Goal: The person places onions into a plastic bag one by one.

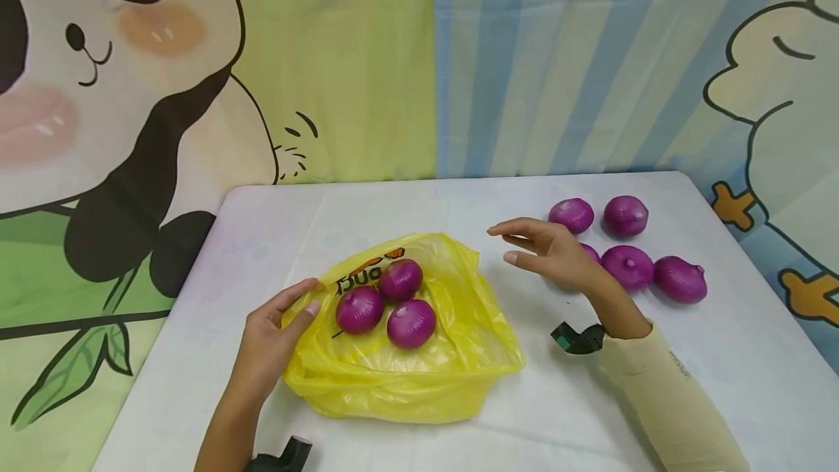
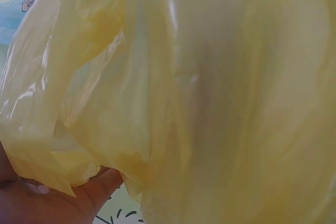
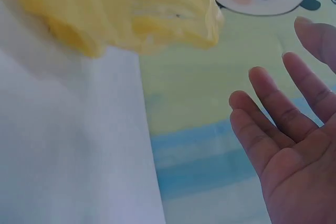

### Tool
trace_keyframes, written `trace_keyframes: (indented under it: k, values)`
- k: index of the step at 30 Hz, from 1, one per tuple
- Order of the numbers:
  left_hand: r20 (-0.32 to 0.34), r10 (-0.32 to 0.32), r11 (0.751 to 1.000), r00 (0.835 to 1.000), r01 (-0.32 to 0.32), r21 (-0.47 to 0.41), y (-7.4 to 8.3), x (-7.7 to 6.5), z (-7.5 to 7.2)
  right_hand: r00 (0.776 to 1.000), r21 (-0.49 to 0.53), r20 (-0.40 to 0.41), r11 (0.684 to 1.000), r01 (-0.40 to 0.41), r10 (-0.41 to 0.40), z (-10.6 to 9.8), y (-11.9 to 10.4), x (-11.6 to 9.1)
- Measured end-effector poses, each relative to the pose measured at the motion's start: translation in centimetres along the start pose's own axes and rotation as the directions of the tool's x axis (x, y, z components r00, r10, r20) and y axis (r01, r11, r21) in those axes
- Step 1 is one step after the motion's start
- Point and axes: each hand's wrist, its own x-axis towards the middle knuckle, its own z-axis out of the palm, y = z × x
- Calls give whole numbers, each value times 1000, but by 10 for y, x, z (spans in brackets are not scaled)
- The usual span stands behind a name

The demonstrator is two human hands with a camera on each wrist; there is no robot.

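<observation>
A yellow plastic bag (image 1: 459, 326) lies spread with its mouth open on the table, and three red onions (image 1: 411, 324) rest in it. My left hand (image 1: 267, 337) pinches the bag's left edge between thumb and fingers; in the left wrist view the yellow film (image 2: 236, 103) hides most of the scene and part of that hand (image 2: 58, 203). To the right of the bag, my right hand (image 1: 557, 253) hovers with fingers extended and nothing held. The right wrist view shows its palm (image 3: 299, 171) bare. Beside and behind this hand sit several more red onions (image 1: 627, 268), one partly hidden by it.
The white table (image 1: 367, 202) stands against a printed cloth backdrop (image 1: 354, 57) with a panda at left. Dark wrist-camera mounts are on both wrists, the right one (image 1: 580, 339) near the table surface. Table edges run along the back and both sides.
</observation>
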Motion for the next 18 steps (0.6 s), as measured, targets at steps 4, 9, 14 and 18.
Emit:
trace_keyframes:
  k: [4,9,14,18]
  values:
    - [8,-11,1000,1000,11,6,-1,1,1,1000,-29,-30,1000,-10,9,-11,6,-12]
    - [7,-3,1000,1000,3,10,-2,2,0,996,-55,-65,997,-60,57,-24,10,-29]
    - [2,-19,999,1000,19,32,-1,2,1,985,-126,-123,982,-139,124,-35,11,-43]
    - [3,-37,998,999,37,43,0,2,1,975,-152,-175,975,-164,137,-41,11,-51]
